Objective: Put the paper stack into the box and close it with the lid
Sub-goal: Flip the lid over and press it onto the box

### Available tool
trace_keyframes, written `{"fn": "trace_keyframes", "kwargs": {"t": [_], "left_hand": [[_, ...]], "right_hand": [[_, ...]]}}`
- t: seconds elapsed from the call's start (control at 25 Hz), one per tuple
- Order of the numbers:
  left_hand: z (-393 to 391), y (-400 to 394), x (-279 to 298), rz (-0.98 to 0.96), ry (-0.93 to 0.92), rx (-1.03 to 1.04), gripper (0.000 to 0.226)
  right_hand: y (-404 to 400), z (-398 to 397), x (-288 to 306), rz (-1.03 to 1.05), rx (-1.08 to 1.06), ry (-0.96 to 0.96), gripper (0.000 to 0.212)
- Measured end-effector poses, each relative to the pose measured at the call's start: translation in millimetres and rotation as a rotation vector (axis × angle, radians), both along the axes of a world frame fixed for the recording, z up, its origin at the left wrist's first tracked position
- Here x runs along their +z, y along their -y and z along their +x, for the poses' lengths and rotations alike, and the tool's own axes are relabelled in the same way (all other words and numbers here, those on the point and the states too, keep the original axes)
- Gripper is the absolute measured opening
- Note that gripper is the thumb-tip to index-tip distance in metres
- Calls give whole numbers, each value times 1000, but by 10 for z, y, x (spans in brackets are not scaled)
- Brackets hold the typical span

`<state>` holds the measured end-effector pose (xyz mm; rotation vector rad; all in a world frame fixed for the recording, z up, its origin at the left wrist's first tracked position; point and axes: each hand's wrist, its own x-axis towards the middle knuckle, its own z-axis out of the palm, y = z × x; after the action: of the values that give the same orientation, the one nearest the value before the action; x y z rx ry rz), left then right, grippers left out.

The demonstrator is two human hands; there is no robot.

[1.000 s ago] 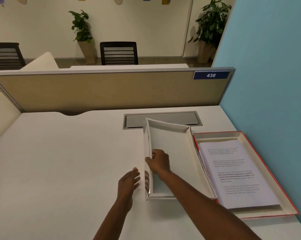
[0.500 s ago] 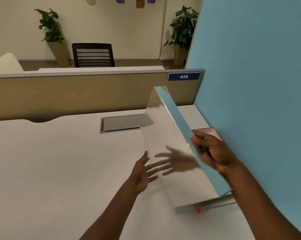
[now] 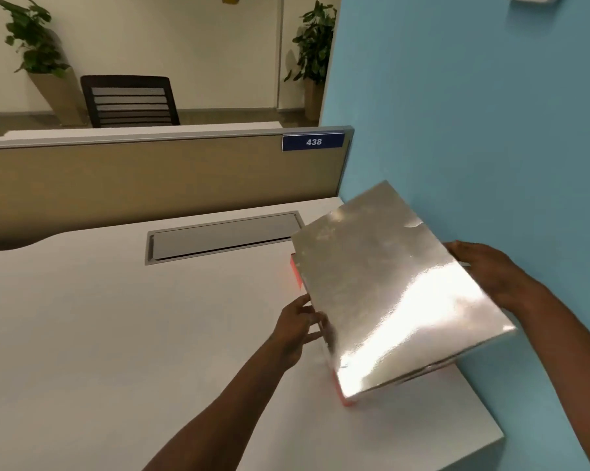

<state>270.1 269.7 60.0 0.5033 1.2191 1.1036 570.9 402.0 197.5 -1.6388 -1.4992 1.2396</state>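
Observation:
The shiny silver lid point(image 3: 392, 294) hangs top side up over the red-edged box point(image 3: 295, 273), tilted with its right side higher. Only slivers of the box's red wall show at the lid's left edge and under its near corner. My right hand point(image 3: 490, 273) grips the lid's right edge. My left hand point(image 3: 297, 328) touches the lid's left edge with fingers curled on it. The paper stack is hidden beneath the lid.
The white desk point(image 3: 117, 334) has a grey cable hatch point(image 3: 222, 236) behind the box. A beige partition point(image 3: 151, 178) labelled 438 bounds the far side, a blue wall point(image 3: 473, 113) the right. A black chair point(image 3: 130, 100) and potted plants stand beyond.
The lid went from lying open side up beside the box, to flipped on edge, to top side up over the box. My left hand came up to its left edge.

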Motion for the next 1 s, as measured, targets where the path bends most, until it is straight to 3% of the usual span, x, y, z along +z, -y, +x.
{"fn": "trace_keyframes", "kwargs": {"t": [0.12, 0.28, 0.36, 0.6, 0.8, 1.0], "left_hand": [[354, -57, -17, -3, -41, 7, 52], [580, -44, -156, -16, -130, 15, 58], [594, -41, -197, -11, -176, 41, 58], [486, -34, -232, 33, -358, 103, 40], [418, -89, -283, 18, -451, 76, 47], [450, -118, -357, 21, -492, 88, 50]], "right_hand": [[-145, 168, -97, 89, 48, 265, 53], [-251, 307, -293, 129, 199, 682, 27], [-330, 310, -436, 173, 199, 789, 25], [-457, 113, -988, 143, 141, 759, 48], [-500, 32, -1350, 136, 82, 702, 36], [-432, 73, -1556, 151, 42, 620, 37]]}}
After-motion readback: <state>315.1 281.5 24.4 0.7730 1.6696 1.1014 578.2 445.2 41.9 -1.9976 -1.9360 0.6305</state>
